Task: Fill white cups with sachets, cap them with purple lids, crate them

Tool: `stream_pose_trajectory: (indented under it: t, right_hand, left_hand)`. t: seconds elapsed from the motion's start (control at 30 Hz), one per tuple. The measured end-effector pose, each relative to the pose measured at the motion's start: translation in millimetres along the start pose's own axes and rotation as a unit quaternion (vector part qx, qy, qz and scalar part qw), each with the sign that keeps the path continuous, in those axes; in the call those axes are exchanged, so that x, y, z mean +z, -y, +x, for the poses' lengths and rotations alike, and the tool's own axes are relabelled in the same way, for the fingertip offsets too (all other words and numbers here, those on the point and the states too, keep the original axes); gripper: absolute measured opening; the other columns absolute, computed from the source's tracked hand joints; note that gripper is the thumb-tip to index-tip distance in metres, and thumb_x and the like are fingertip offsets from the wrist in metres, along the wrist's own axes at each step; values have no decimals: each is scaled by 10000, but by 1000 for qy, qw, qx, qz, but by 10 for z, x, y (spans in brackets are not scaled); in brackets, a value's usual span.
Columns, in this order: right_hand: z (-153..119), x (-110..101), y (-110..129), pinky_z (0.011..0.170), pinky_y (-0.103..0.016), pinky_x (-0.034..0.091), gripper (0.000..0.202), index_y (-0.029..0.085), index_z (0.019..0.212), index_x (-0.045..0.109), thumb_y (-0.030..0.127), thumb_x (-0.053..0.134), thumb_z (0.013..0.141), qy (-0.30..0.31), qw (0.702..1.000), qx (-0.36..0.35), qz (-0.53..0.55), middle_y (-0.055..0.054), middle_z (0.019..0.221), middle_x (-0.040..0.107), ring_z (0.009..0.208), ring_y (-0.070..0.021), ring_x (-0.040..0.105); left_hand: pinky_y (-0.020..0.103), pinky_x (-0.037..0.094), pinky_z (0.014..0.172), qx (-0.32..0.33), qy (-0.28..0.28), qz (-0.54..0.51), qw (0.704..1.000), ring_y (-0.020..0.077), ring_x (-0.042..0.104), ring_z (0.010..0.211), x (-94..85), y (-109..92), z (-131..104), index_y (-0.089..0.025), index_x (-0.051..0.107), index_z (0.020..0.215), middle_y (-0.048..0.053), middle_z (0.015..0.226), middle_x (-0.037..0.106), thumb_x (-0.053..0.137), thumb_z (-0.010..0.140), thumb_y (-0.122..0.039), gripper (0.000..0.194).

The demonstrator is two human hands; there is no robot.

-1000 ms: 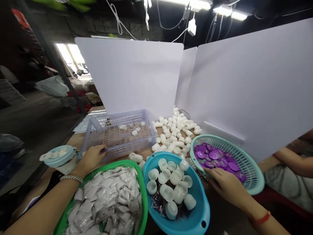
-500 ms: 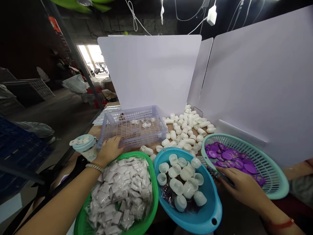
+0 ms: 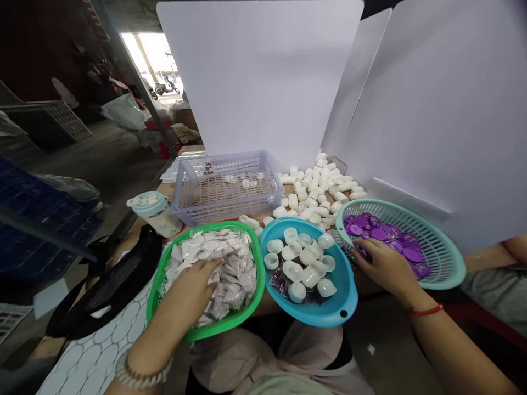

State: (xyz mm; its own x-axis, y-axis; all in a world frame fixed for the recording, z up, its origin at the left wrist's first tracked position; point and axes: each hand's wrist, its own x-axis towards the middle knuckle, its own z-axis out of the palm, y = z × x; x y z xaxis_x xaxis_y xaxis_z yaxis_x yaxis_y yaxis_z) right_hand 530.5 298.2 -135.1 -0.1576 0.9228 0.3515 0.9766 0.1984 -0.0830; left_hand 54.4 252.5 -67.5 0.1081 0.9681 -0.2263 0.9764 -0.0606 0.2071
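Observation:
My left hand [image 3: 192, 288] lies on the small white packets [image 3: 230, 252] that fill a green basket [image 3: 258, 260]. Its fingers are stretched out and apart, resting on the packets. At the near left rim of the teal basket [image 3: 447, 233], my right hand [image 3: 382, 263] is closed, with a dark thing under its fingers that I cannot make out. Purple round discs [image 3: 381, 235] lie in that basket. Between my hands, a blue basin [image 3: 348, 299] bears several white cups [image 3: 309, 255] over dark wrapped pieces.
A pale plastic crate [image 3: 226, 211] with a few white pieces stands behind the green basket. White caps [image 3: 315, 186] are heaped beside it. A lidded cup [image 3: 158, 214] stands at left. White boards [image 3: 263, 82] rise behind. Another person's arm [image 3: 489, 258] shows at right.
My left hand has moved from the crate's front corner down onto the packets in the green basket. My right hand stays by the teal basket's rim. The view has tilted down.

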Motion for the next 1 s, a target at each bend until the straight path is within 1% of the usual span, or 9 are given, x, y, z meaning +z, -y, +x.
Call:
stream_pose_trajectory:
  t: [0.17, 0.27, 0.33, 0.43, 0.53, 0.6, 0.8, 0.9, 1.0]
  right_hand:
    - [87, -42, 120, 708, -379, 500, 415, 159, 1279, 727, 438, 573, 1013, -116, 993, 4, 11, -115, 938, 655, 851, -296, 642]
    - [114, -164, 320, 827, -434, 522, 402, 141, 1290, 710, 379, 600, 985, -169, 982, -48, 68, -94, 887, 583, 878, -299, 600]
    - [130, -244, 540, 859, -426, 521, 338, 159, 1258, 712, 312, 596, 979, -116, 981, -102, 121, -105, 949, 609, 914, -286, 609]
    - [185, -292, 955, 873, -387, 517, 293, 204, 1241, 726, 263, 589, 988, 54, 972, -169, 153, -112, 1062, 659, 988, -272, 641]
    - [276, -257, 1340, 861, -363, 499, 276, 237, 1235, 744, 271, 590, 1008, 189, 959, -187, 95, -108, 1122, 688, 1068, -287, 662]
    - [333, -218, 1507, 801, -342, 477, 271, 233, 1223, 753, 266, 600, 1003, 234, 954, -182, 42, -110, 1142, 704, 1065, -293, 681]
    - [388, -174, 1550, 695, -324, 403, 327, 234, 1168, 784, 174, 497, 1021, 226, 966, -125, -2, -104, 1108, 775, 1022, -290, 717]
    - [358, -210, 1475, 661, -323, 384, 329, 227, 1236, 759, 190, 513, 1021, 176, 982, -71, 9, -105, 1057, 794, 966, -284, 725]
    - [285, -288, 1460, 682, -324, 417, 264, 230, 1128, 786, 212, 560, 992, 111, 988, -54, 93, -74, 992, 798, 889, -255, 718]
  left_hand:
    - [441, 526, 1051, -54, 43, 15, 997, 355, 711, 1202, 161, 43, 79, -150, 692, 1411, 216, 1455, 637, 622, 898, -97, 521]
    - [437, 512, 1048, -60, 50, 12, 997, 358, 718, 1169, 235, -4, 61, -145, 758, 1282, 215, 1354, 696, 624, 883, -87, 425]
    - [430, 496, 1057, -55, 54, 4, 997, 364, 705, 1199, 265, -55, 33, -144, 769, 1241, 201, 1282, 746, 640, 882, -104, 383]
    - [396, 504, 1003, -47, 57, -12, 997, 344, 712, 1185, 269, -119, 16, -166, 766, 1221, 161, 1255, 784, 654, 880, -126, 361]
    - [373, 512, 896, -50, 62, -22, 997, 329, 738, 1081, 244, -146, 29, -166, 789, 1108, 145, 1140, 816, 646, 869, -117, 283]
    - [359, 507, 846, -51, 69, -29, 996, 315, 748, 1010, 231, -153, 40, -176, 805, 996, 128, 1053, 824, 659, 868, -137, 198]
    - [327, 488, 803, -49, 76, -35, 995, 281, 749, 961, 270, -165, 68, -191, 814, 920, 109, 1022, 821, 713, 798, -104, 181]
    - [343, 478, 777, -48, 91, -30, 994, 302, 748, 933, 279, -156, 70, -194, 810, 808, 111, 941, 821, 731, 761, -87, 141]
    - [337, 476, 769, -42, 93, -36, 994, 301, 749, 951, 265, -161, 52, -210, 819, 856, 99, 987, 829, 768, 772, -136, 123]
